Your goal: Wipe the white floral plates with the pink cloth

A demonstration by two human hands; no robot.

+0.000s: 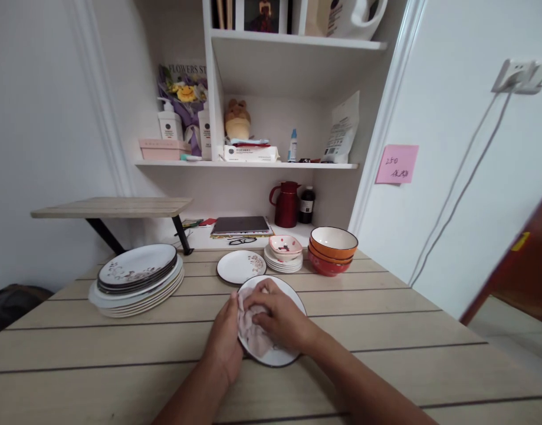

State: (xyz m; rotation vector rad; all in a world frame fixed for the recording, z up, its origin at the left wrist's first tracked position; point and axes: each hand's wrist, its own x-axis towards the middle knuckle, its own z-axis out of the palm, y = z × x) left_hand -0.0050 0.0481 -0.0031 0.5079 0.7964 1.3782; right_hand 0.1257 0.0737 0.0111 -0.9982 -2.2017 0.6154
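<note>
A white plate with a dark rim (292,295) lies near the middle of the wooden table, in front of me. My right hand (282,313) presses a crumpled pale pink cloth (256,337) onto the plate, its fingers bent around the cloth. At the plate's left edge is my left hand (226,336), thumb up, gripping the rim beside the cloth; its fingertips are hidden. Just behind lies a smaller white plate with a floral print (241,267).
Stacked plates (138,265) stand at the left below a small raised shelf (114,206). Small dishes (285,251) and orange and red bowls (332,251) sit behind the plate. Farther back are a laptop (240,225), glasses (243,241) and a red jug (286,205).
</note>
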